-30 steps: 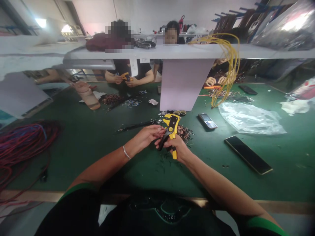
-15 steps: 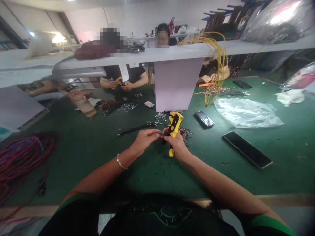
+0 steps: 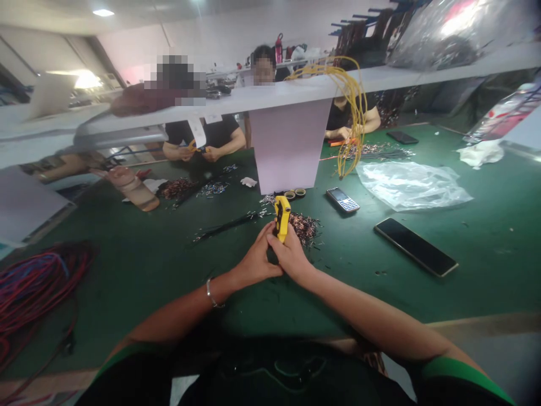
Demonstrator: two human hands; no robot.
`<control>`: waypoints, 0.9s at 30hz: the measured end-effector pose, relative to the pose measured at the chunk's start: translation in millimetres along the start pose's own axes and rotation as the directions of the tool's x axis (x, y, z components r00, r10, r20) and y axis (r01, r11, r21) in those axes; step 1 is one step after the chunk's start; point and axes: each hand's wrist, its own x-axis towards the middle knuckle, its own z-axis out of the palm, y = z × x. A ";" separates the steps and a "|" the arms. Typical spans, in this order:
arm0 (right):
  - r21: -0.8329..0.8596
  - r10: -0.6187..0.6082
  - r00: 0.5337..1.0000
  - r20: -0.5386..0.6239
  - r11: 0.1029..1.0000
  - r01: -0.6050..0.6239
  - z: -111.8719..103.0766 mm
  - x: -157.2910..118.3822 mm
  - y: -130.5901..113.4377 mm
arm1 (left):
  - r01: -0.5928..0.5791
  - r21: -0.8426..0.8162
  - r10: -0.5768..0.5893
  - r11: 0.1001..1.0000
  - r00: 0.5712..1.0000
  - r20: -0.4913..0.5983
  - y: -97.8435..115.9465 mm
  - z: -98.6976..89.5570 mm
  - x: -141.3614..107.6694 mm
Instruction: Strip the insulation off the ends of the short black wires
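My right hand [image 3: 293, 255] is wrapped round a yellow and black hand tool [image 3: 282, 217], whose head points away from me. Close against it on the left is my left hand [image 3: 256, 260], with its fingertips behind the tool and its thumb stretched toward my right wrist; whatever its fingers hold is hidden. Just beyond my right hand lies a pile of short copper-coloured pieces [image 3: 303, 227]. A bundle of thin black wires [image 3: 230, 224] with bright ends lies on the green table [image 3: 338, 293], left of the tool.
Right: a keypad phone [image 3: 343, 200], a large dark phone [image 3: 416, 246] and a clear plastic bag [image 3: 416, 185]. Left: red and blue cable coils [image 3: 42, 282] and a bottle [image 3: 134, 189]. A white shelf [image 3: 291, 144] stands ahead, yellow wires [image 3: 357, 107] hanging from it. People sit beyond.
My left hand has come right up against my right hand and the tool. The tool has turned to show its narrow side. The whole view has shifted slightly.
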 end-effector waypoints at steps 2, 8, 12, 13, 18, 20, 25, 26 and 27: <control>-0.055 -0.071 0.997 0.022 0.996 0.072 1.5 -3.3 -5.3 | 0.035 -0.096 -0.035 0.995 0.999 -0.004 3.9 -3.5 1.2; 0.047 -0.105 0.992 0.065 0.994 0.103 -14.6 -3.3 -13.1 | 0.244 -0.575 -0.220 0.781 0.969 0.113 17.4 -32.3 6.6; 0.050 -0.043 0.999 0.000 0.998 0.043 -30.8 7.0 -9.2 | 0.278 -0.694 -0.205 0.664 0.960 0.189 13.8 -47.7 10.4; 0.064 -0.027 1.000 -0.003 0.998 0.027 -34.6 9.7 -7.7 | 0.283 -0.696 -0.198 0.660 0.959 0.201 12.0 -49.5 11.2; 0.114 0.047 0.999 -0.020 0.993 -0.044 -53.7 19.8 -0.8 | 0.293 -0.687 -0.198 0.665 0.956 0.216 7.4 -49.6 15.0; 0.107 0.066 0.997 -0.048 0.992 -0.060 -60.7 22.4 -0.9 | 0.321 -0.690 -0.210 0.649 0.947 0.242 7.5 -48.1 16.3; 0.042 0.104 0.992 -0.073 0.994 -0.101 -69.3 25.1 -10.8 | 0.352 -0.729 -0.231 0.587 0.936 0.266 6.5 -46.1 16.5; 0.020 0.110 0.991 -0.080 0.994 -0.109 -69.5 24.7 -13.3 | 0.360 -0.738 -0.233 0.571 0.933 0.275 6.1 -46.0 16.1; 0.000 0.109 0.991 -0.083 0.994 -0.110 -69.5 23.9 -15.7 | 0.370 -0.742 -0.232 0.559 0.929 0.288 5.6 -46.2 15.7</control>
